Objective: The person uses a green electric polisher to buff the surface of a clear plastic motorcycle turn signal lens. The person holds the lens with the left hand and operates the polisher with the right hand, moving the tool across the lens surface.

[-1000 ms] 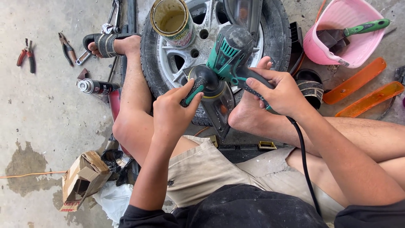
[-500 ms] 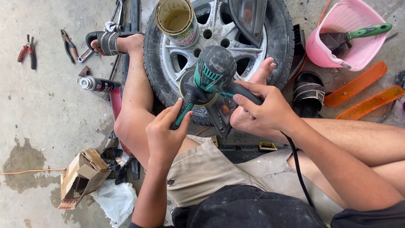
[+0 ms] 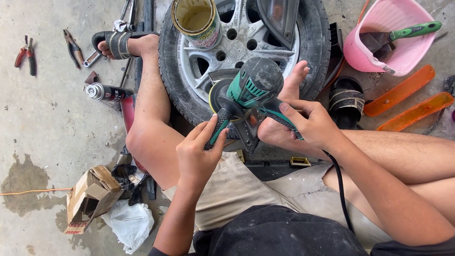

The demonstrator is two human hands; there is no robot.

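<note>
I sit on a concrete floor with a car wheel [image 3: 189,90] lying flat between my legs. A green and black power polisher [image 3: 251,87] hangs over the wheel's near edge. My left hand [image 3: 199,154] grips its black side handle. My right hand [image 3: 313,125] wraps around its rear grip, from which a black cord [image 3: 339,185] runs down over my lap. My bare right foot [image 3: 284,114] rests against the tyre, just under the tool. An open tin can [image 3: 196,21] stands on the silver rim.
A pink bucket [image 3: 403,52] holding a green-handled tool sits far right, with two orange lenses [image 3: 407,99] and a black sandal [image 3: 346,99] below it. Pliers [image 3: 26,54], a spray can [image 3: 106,92] and wrenches lie left. A torn cardboard box [image 3: 87,199] and white bag lie near left.
The polisher has tipped up and shifted slightly left over the wheel. My left hand slid down onto the side handle; my right hand stays on the rear grip.
</note>
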